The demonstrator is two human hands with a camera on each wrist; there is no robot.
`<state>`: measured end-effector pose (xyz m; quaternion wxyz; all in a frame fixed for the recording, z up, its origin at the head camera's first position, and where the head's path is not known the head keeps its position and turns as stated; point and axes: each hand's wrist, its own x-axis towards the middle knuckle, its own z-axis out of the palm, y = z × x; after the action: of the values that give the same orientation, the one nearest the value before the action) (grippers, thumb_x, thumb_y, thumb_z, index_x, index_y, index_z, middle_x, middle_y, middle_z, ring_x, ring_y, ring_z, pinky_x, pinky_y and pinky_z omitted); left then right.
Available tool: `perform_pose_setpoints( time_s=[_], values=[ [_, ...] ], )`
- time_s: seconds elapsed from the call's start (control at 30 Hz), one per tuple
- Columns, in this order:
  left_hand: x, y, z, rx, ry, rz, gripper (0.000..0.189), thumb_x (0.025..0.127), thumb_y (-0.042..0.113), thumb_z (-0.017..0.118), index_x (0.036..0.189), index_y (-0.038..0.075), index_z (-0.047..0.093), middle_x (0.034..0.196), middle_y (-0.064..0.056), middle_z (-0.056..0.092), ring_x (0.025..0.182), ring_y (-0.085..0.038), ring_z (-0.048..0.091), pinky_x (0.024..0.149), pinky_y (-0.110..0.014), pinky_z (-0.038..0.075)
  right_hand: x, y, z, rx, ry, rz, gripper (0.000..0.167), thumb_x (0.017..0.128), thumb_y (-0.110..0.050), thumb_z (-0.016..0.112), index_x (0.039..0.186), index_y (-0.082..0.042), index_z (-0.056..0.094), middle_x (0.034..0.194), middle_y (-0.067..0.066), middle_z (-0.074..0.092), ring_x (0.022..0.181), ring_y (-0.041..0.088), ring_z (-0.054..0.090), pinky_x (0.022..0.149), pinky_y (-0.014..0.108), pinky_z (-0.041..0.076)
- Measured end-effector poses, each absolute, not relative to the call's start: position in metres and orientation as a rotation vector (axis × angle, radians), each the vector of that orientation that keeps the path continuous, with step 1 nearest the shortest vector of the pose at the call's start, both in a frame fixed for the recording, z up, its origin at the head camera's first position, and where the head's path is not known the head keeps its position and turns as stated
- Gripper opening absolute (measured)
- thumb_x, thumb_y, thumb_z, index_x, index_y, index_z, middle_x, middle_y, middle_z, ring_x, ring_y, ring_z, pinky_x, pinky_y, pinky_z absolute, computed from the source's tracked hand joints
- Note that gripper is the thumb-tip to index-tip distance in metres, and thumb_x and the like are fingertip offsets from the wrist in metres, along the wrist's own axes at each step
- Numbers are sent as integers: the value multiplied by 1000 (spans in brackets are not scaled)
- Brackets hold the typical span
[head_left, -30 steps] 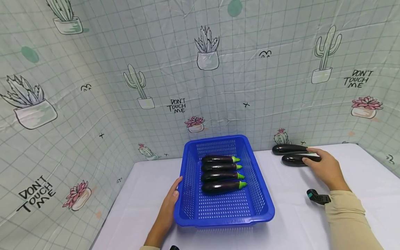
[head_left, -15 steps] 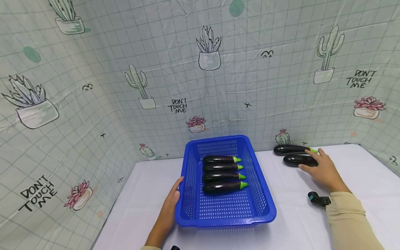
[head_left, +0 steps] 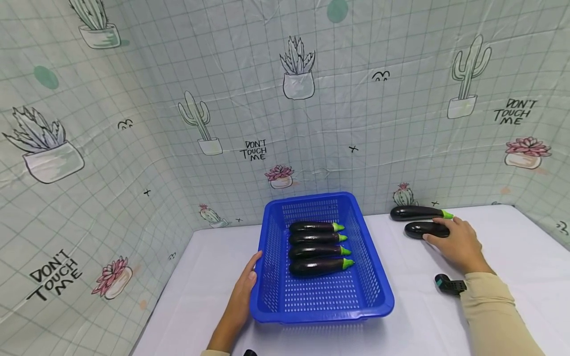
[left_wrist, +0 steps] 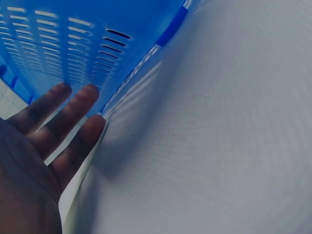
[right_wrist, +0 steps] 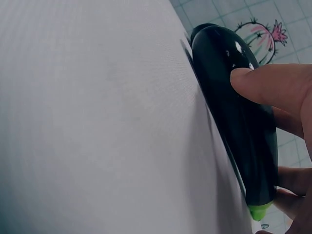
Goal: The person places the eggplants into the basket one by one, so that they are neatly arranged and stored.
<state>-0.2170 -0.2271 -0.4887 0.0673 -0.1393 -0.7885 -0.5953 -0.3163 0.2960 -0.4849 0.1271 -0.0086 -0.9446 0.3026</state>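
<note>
On the right of the table, in the head view, my right hand [head_left: 458, 243] grips a dark glossy eggplant [head_left: 418, 230]. The right wrist view shows the thumb [right_wrist: 263, 85] against one side of this eggplant [right_wrist: 234, 112] and fingers round the other; its green stem end points down there. Just behind it lies a second eggplant [head_left: 416, 213], apart from the hand. My left hand [head_left: 242, 294] rests against the left outer wall of a blue plastic basket [head_left: 320, 316]. In the left wrist view, its fingers [left_wrist: 68, 117] are spread and fairly straight beside the slotted wall [left_wrist: 83, 44].
Several eggplants [head_left: 313, 251] lie in a row inside the basket, green stems to the right. A white cloth covers the table [head_left: 191, 282]. Behind and to the left hangs a gridded curtain [head_left: 329, 123] printed with cacti. A black device [head_left: 450, 285] sits by the right wrist.
My right hand has shifted slightly back toward me around the nearer eggplant, exposing the farther one's green stem. The nearer eggplant has moved only a little. My left hand stays at the basket.
</note>
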Motion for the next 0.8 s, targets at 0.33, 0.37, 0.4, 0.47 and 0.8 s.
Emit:
perform_pose_setpoints(
  time_s=[0.33,0.37,0.4,0.47,0.8],
  values=[
    [-218,-227,-487,-421,-2380,-1794,50,109,35,27,157,23,34,163,-8,27,149,-35,20,115,-64,14,-315,295,-483,-48,-2747,903,70,94,-47,64,143,0,48,141,47,27,125,74,20,85,81,28],
    [-218,-227,-487,-424,-2379,-1794,50,109,34,27,157,22,34,163,-9,27,149,-36,20,115,-64,14,-315,294,-483,-48,-2756,896,72,94,-48,64,145,0,47,140,47,27,124,74,20,85,80,28],
    [-217,-227,-487,-426,-2381,-1791,50,109,34,27,157,22,34,163,-9,26,149,-36,20,115,-65,13,-315,294,-483,-48,-2762,889,73,94,-49,64,146,-1,46,140,47,26,124,74,21,84,80,29],
    [-217,-228,-487,-426,-2383,-1791,50,109,34,27,157,22,34,163,-10,26,149,-37,20,115,-65,13,-316,294,-484,-47,-2779,881,76,93,-49,65,148,-1,45,139,48,25,124,73,20,84,79,29],
    [-217,-227,-487,-393,-2393,-1784,50,109,38,27,157,27,34,163,-6,27,149,-34,21,115,-64,15,-315,293,-485,-63,-2807,848,76,88,-43,73,145,0,46,138,48,22,124,70,19,87,77,26]
  ],
)
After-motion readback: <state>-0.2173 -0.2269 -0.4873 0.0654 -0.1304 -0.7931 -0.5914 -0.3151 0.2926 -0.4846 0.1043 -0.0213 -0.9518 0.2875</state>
